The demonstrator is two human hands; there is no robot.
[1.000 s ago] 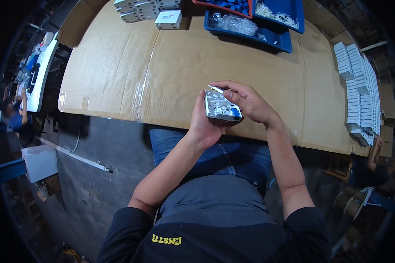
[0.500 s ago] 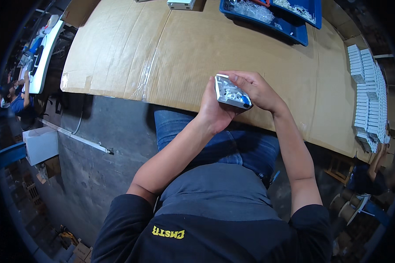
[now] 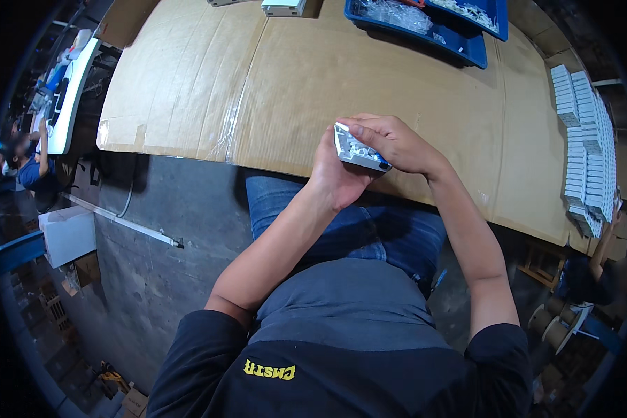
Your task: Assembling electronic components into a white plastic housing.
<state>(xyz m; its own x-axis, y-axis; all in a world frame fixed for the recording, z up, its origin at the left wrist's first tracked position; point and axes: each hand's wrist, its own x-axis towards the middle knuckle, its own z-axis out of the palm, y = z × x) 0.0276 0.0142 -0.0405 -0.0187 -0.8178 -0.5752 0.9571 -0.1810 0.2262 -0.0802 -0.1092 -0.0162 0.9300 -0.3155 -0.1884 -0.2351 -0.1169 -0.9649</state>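
Note:
A small white rectangular plastic case (image 3: 357,151) with white and blue parts showing on its upper face is held just above the table's near edge. My left hand (image 3: 334,174) cups it from the left and below. From the right, my right hand (image 3: 399,145) wraps over its far side, thumb lying across the upper face. The right fingers and thumb cover part of the case, and its underside is hidden by my left palm.
Cardboard covers the table (image 3: 313,90). Blue trays (image 3: 425,38) with clear and white small parts stand at the far side, near a white case (image 3: 283,7). Stacks of white cases (image 3: 585,153) line the right end. Other people (image 3: 35,167) are at both sides.
My right hand and the case have shifted slightly left. The right thumb and fingers now cover more of the upper face, while my left hand keeps its hold.

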